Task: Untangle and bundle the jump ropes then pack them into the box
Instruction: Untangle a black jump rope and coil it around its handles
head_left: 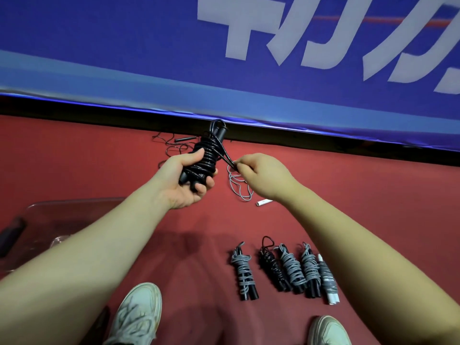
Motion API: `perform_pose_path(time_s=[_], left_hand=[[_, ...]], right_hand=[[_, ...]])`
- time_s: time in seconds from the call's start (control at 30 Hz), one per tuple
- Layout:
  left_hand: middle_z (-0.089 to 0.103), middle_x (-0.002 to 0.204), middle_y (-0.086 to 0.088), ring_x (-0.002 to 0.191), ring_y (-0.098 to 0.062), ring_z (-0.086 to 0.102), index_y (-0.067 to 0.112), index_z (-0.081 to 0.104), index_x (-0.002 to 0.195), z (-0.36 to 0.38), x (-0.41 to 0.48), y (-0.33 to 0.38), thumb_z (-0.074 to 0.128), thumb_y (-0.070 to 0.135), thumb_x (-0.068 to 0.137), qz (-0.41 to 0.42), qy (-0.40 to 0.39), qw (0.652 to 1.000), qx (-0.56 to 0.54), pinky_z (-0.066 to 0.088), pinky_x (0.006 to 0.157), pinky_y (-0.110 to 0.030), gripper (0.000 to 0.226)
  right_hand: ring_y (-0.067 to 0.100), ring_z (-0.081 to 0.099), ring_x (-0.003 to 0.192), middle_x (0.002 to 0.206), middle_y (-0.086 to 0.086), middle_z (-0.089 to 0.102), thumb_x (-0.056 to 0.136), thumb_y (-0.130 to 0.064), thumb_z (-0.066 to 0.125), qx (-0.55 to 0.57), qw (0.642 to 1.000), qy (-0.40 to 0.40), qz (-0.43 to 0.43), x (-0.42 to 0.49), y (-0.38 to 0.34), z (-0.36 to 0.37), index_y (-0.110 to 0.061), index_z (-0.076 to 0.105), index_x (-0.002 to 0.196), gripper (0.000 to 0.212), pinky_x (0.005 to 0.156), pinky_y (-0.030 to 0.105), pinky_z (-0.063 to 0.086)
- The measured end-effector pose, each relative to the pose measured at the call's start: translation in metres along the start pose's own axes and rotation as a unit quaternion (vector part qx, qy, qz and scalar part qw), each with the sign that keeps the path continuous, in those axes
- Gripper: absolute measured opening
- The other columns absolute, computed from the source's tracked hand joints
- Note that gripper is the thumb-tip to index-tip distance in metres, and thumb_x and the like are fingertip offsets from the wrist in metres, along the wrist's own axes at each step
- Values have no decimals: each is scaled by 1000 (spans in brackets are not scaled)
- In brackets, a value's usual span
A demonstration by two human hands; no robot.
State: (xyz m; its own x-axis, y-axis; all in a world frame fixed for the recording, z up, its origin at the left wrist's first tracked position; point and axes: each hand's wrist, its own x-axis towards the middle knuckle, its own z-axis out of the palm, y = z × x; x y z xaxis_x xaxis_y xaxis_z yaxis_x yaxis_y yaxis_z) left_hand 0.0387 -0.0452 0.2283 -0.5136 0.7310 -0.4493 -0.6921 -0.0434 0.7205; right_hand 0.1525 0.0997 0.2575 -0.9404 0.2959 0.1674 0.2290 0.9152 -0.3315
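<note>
The black bundle (208,150) was gripped by left hand (184,181); its end (228,161), pinched beside it by right hand (261,173), likely needed tightening.

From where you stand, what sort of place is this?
Probably a sports hall or indoor court: the red floor looks like sports matting, a long blue banner with big white lettering runs along its edge, and five bundled jump ropes lie in a row on it.
</note>
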Motion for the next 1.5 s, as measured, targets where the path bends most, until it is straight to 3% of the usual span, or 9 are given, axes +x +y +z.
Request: perform_pose_path(time_s=[0.1, 0.27, 0.33, 0.53, 0.7, 0.8, 1.13, 1.3, 1.5], left_hand=[[65, 76, -8, 52, -16, 54, 5, 61, 92, -8, -2, -1, 61, 33, 73, 11, -28, 999, 12, 31, 39, -14, 34], [64, 81, -11, 53, -18, 54, 5, 71, 87, -16, -7, -1, 93, 31, 40, 6, -162, 986, 41, 36, 36, -16, 59], [65, 80, -13, 52, -18, 54, 7, 75, 83, -16, -10, -2, 96, 30, 31, 11, -209, 976, 60, 36, 35, -16, 61], [66, 98, -17, 69, -21, 60, 8, 64, 113, -5, -9, 1, 76, 28, 76, -34, -394, 914, 85, 46, 48, -20, 44], [60, 80, -16, 54, -21, 53, 9, 60, 96, 11, -25, 1, 81, 28, 57, -50, -316, 834, 450, 35, 40, -17, 48], [62, 76, -13, 52, -20, 54, 12, 62, 94, 12, -23, -3, 77, 26, 59, -76, -207, 829, 514, 34, 40, -18, 40], [64, 78, -14, 52, -19, 55, 10, 58, 101, 6, -11, -7, 73, 22, 67, -110, -118, 940, 300, 37, 35, -16, 39], [64, 78, -18, 51, -22, 54, 0, 73, 78, 0, -15, 1, 97, 27, 26, -128, -160, 960, 189, 38, 33, -19, 63], [63, 78, -18, 51, -21, 53, -1, 73, 79, 0, -22, 5, 97, 26, 26, -120, -187, 959, 174, 38, 33, -19, 64]], right_hand=[[20, 52, 76, 79, 0, 54, 99, -29, 40, 120, 990, -73, 16, -1, 18, -6, -23, 61, 74, 33, 75, 31, 40], [7, 52, 73, 75, -5, 58, 98, -19, 44, 501, 854, -80, 115, -9, 56, -4, -15, 67, 88, 25, 76, 23, 45], [4, 53, 68, 71, -8, 60, 97, -12, 44, 496, 859, -85, 88, -13, 65, -3, -14, 65, 88, 23, 66, 15, 43], [6, 64, 76, 77, -5, 70, 62, -7, 79, 595, 795, -116, 19, -4, 60, -6, -15, 76, 77, 17, 79, 20, 53], [5, 64, 62, 66, -5, 68, 82, 10, 59, 420, 868, -259, 57, -3, 45, -6, -10, 66, 81, 21, 66, 18, 55], [11, 64, 64, 69, -2, 67, 84, 5, 62, 359, 908, -200, 85, 0, 39, -14, -10, 67, 81, 16, 68, 21, 57], [5, 63, 75, 82, -10, 70, 89, -10, 62, 299, 953, -43, 14, -14, 18, -39, -27, 69, 82, 19, 77, 21, 51], [-4, 61, 90, 93, -17, 66, 89, -7, 61, 318, 946, -18, -55, -18, 17, -45, -30, 67, 94, 25, 87, 14, 48], [-1, 62, 96, 97, -10, 67, 87, 15, 49, 429, 897, -79, -70, -17, 27, -49, -20, 59, 112, 44, 83, 17, 48]])
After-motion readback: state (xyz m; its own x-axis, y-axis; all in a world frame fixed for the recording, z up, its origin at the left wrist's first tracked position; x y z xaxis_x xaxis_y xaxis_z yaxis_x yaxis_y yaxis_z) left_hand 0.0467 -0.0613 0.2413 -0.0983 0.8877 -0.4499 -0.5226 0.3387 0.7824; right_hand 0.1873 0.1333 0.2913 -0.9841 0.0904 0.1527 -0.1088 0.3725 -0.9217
